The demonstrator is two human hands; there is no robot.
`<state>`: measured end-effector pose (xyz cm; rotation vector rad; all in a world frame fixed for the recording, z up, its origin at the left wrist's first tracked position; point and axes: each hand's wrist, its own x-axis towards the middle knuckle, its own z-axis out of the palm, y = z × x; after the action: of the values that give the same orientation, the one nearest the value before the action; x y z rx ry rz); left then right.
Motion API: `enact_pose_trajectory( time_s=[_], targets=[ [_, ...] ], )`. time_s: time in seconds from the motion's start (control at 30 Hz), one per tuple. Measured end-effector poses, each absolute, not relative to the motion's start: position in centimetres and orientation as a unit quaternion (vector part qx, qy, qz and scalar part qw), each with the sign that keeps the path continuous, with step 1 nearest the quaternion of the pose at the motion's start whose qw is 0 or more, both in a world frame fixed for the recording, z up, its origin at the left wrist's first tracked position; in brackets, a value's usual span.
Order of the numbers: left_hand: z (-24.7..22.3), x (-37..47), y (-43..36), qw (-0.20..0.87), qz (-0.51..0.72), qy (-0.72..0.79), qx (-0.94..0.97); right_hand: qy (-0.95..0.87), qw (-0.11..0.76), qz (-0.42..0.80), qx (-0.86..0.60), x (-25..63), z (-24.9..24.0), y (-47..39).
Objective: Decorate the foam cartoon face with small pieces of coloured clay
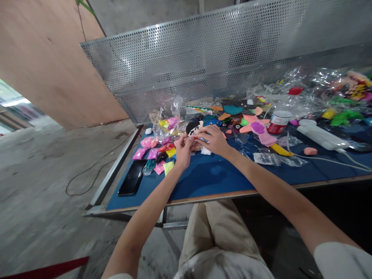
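Over the blue table, my left hand (184,149) and my right hand (214,140) meet around a small clay figure head (194,128) with black hair and a pale face. The fingers of my left hand are closed on its lower part. My right hand's fingers are bent over its right side, where a bit of red shows; their tips are partly hidden. Coloured packets, among them a yellow one (171,152) and a pink one (139,154), lie to the left of my hands. Just behind my hands is a blue clay piece (211,121).
A black phone (132,177) lies at the table's left edge. To the right are a white-lidded jar (279,122), a white power strip (322,135) with cables, and a pink clay piece (310,151). A perforated metal panel (186,62) stands behind the table (215,182).
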<state>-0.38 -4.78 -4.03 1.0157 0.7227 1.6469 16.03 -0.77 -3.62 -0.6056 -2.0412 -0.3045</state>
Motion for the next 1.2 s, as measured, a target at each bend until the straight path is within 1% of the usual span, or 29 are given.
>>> enact_pose_trajectory(
  time_s=[0.1, 0.17, 0.27, 0.33, 0.4, 0.47, 0.53, 0.77, 1.2],
  targets=[
    [-3.7, -0.4, -5.0, 0.513, 0.677, 0.294, 0.438, -0.828, 0.486, -0.098, -0.262, 16.1, -3.5, -1.1],
    [-3.5, -0.4, -5.1, 0.514, 0.678, 0.29, 0.438, -0.805, 0.528, -0.054, -0.266, 15.9, -3.5, -1.3],
    [-3.4, -0.6, -5.0, 0.515, 0.685, 0.286, 0.428, -0.715, 0.629, 0.057, -0.299, 15.5, -3.7, -1.3],
    [-3.5, -0.8, -4.8, 0.516, 0.683, 0.289, 0.429, -0.643, 0.672, 0.162, -0.33, 15.3, -3.8, -0.9],
    [-3.6, -1.0, -4.6, 0.519, 0.671, 0.296, 0.439, -0.6, 0.663, 0.296, -0.335, 15.2, -3.7, -0.3],
    [-3.8, -1.3, -4.4, 0.518, 0.66, 0.307, 0.449, -0.584, 0.619, 0.42, -0.314, 15.2, -3.6, 0.1],
    [-3.9, -1.5, -4.1, 0.513, 0.66, 0.318, 0.448, -0.566, 0.594, 0.489, -0.297, 15.2, -3.4, 0.2],
    [-3.7, -1.9, -3.7, 0.499, 0.685, 0.325, 0.419, -0.484, 0.637, 0.527, -0.286, 13.9, -3.4, -1.0],
    [-3.8, -1.8, -3.6, 0.459, 0.702, 0.354, 0.413, -0.472, 0.639, 0.539, -0.28, 13.3, -3.8, -1.2]
  ],
)
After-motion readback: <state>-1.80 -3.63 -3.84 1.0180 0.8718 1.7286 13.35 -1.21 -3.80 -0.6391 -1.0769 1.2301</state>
